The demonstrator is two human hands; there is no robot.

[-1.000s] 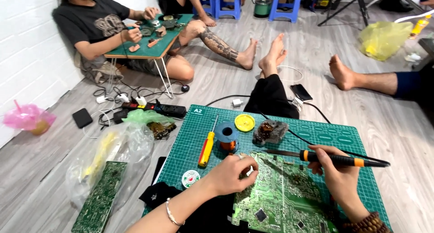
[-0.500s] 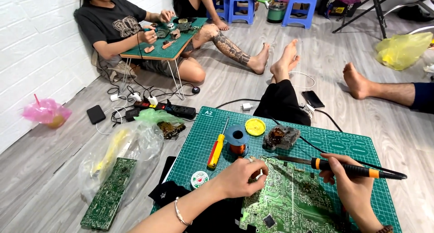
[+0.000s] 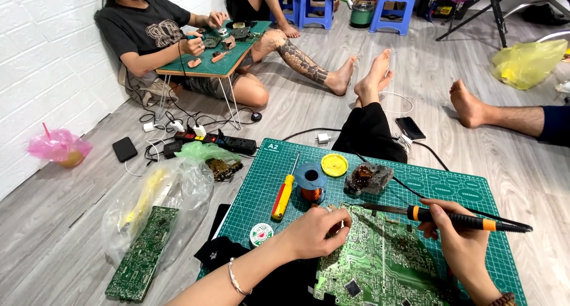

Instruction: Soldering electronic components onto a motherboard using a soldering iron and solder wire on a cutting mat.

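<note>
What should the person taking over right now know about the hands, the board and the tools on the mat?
Left hand: resting on the near-left edge of the green circuit board, fingers curled, steadying it.
Right hand: holds the soldering iron like a pen, tip pointing left over the board's top edge.
The board lies on the green cutting mat. Behind it: a solder spool, a yellow-handled screwdriver, a yellow tin and a tip-cleaner holder.
Done: board placed, iron in hand. Which joints are finished cannot be told.
Left: likely soldering along the top edge.
</note>
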